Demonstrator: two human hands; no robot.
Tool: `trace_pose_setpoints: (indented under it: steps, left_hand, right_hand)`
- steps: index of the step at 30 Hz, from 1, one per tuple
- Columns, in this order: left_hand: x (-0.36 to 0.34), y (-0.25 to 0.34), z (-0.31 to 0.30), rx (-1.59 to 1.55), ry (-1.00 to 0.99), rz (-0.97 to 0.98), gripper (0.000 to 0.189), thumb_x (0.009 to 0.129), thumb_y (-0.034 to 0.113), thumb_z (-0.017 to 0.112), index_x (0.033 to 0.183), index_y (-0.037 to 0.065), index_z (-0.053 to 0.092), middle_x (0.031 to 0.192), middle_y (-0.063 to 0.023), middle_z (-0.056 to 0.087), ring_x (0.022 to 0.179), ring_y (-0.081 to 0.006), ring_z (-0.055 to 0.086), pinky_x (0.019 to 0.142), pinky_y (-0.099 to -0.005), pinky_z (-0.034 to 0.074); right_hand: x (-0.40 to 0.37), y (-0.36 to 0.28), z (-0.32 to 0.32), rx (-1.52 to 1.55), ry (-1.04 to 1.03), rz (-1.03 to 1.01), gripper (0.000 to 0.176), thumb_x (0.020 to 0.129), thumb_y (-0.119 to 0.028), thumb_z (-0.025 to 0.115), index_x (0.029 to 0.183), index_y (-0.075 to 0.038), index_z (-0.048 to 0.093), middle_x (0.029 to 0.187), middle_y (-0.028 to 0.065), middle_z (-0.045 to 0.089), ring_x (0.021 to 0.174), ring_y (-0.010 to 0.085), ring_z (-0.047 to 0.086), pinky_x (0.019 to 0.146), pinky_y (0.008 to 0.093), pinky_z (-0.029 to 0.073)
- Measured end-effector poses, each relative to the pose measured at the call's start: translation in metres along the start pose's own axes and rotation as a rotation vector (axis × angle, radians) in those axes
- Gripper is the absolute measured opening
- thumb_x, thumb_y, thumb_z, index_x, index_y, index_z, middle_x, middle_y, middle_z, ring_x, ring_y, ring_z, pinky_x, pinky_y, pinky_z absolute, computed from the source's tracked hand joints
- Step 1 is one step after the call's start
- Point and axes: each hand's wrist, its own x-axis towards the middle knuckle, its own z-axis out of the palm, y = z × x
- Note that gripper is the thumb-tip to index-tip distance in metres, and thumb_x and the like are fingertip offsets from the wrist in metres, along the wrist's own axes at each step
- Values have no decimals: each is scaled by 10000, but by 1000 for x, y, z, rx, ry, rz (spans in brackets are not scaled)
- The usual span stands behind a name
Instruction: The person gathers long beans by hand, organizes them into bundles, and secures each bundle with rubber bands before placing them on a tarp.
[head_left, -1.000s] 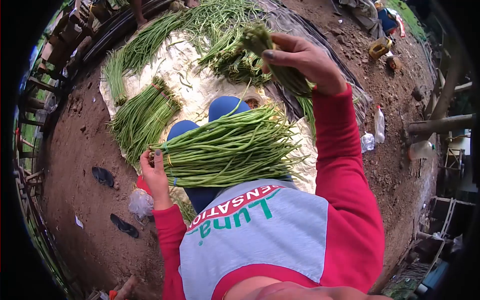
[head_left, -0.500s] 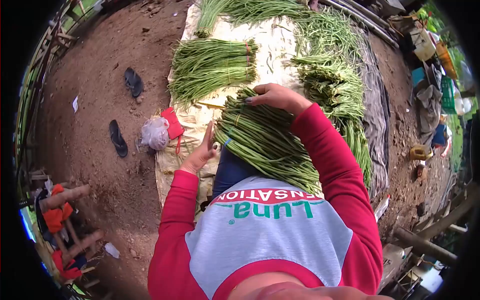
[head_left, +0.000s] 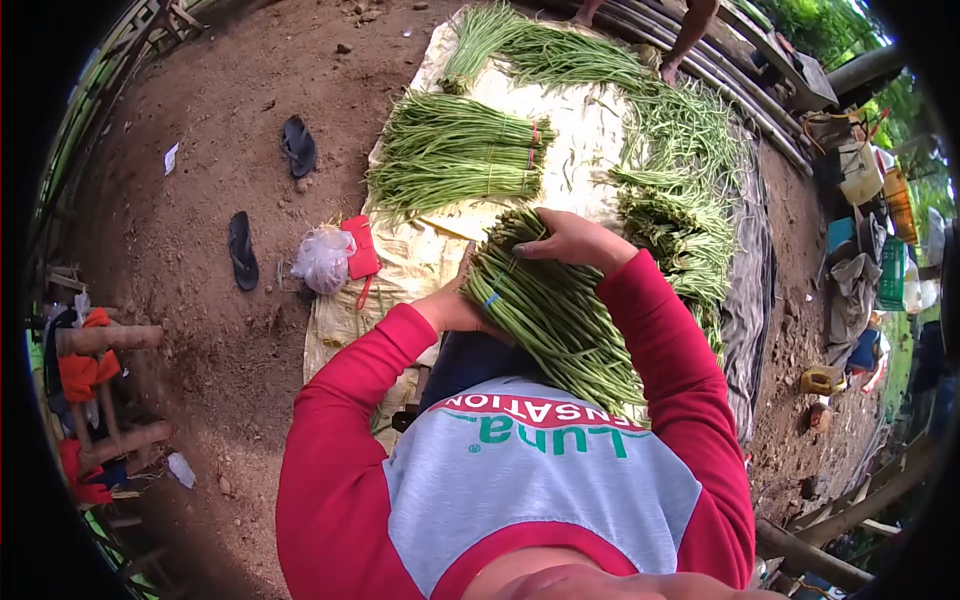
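Bean bundle [head_left: 555,320], one, at frame centre. I count two hands on it. The right hand [head_left: 572,240] curls its fingers [head_left: 530,250] over the upper end, gripping it. The left hand [head_left: 452,308] presses the left flank with its fingers hidden, so I cannot tell its grip. Left of centre: two sandals [head_left: 241,250], one bag [head_left: 322,260], one red pouch [head_left: 360,247].

Red long sleeves [head_left: 340,400], grey shirt front printed "Luna" in green, blue trousers.
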Motion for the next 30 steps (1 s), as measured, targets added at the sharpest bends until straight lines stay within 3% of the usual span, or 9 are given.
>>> trace_pose_setpoints:
  steps: [5,12,16,20,22,25,27,28,30]
  left_hand:
    - [53,36,23,-389,244,270,726,712,178,878,1333,34,531,1241,-123,630,1159,-270,592,1038,-399,446]
    - [152,137,19,-782,428,392,753,678,108,886,1325,15,512,1248,-93,623,1138,-164,597,953,-347,509]
    - [160,191,-50,-671,495,666,863,603,137,918,1346,32,490,1244,-91,616,1108,-199,607,979,-360,494]
    - [140,229,-138,-29,635,917,914,581,184,936,1356,33,475,1227,-119,631,1120,-220,623,986,-356,491]
    - [116,253,-163,57,538,758,944,571,190,935,1373,37,462,1225,-136,639,1144,-247,634,996,-357,487]
    - [113,253,-166,277,499,746,944,541,162,905,1368,46,465,1144,-173,647,1041,-350,659,911,-397,530]
    - [125,239,-151,555,512,814,892,571,101,841,1380,55,468,1056,-176,668,963,-359,673,845,-407,549]
    - [123,234,-132,582,435,705,855,583,87,817,1365,53,473,1013,-176,660,927,-388,659,814,-434,545]
    - [130,203,-80,576,248,531,844,577,97,810,1352,61,479,1031,-208,654,948,-395,658,832,-454,533]
  right_hand:
    - [-51,-9,-3,163,420,-58,567,882,-387,693,1182,63,523,988,287,675,949,400,675,821,440,508]
    - [-112,-34,-49,597,959,-298,367,972,-22,574,1322,31,477,1248,155,634,1131,208,621,953,313,490]
    - [-135,-81,-91,738,1031,-554,371,997,-42,564,1351,27,473,1267,122,618,1132,164,606,962,288,486]
    - [-129,-122,-109,961,998,-930,381,993,-36,557,1360,27,478,1259,114,623,1134,178,610,979,296,479]
    - [-127,-115,-112,1209,784,-1178,375,994,-29,517,1364,22,481,1336,143,580,1199,227,587,1023,336,466]
    - [-116,-66,-98,662,1186,-924,479,1010,-234,559,1412,2,447,1411,171,519,1271,274,534,1087,396,419]
    - [-128,-54,-72,1534,517,-1192,765,943,-551,588,1463,-22,399,1444,170,490,1308,295,497,1131,435,368]
    - [-127,-27,-51,1646,465,-1140,980,852,-751,535,1498,-36,358,1476,152,460,1338,299,461,1147,455,337]
    - [-130,11,3,1957,513,-1008,971,830,-759,558,1471,-45,404,1453,139,486,1322,297,468,1152,470,326]
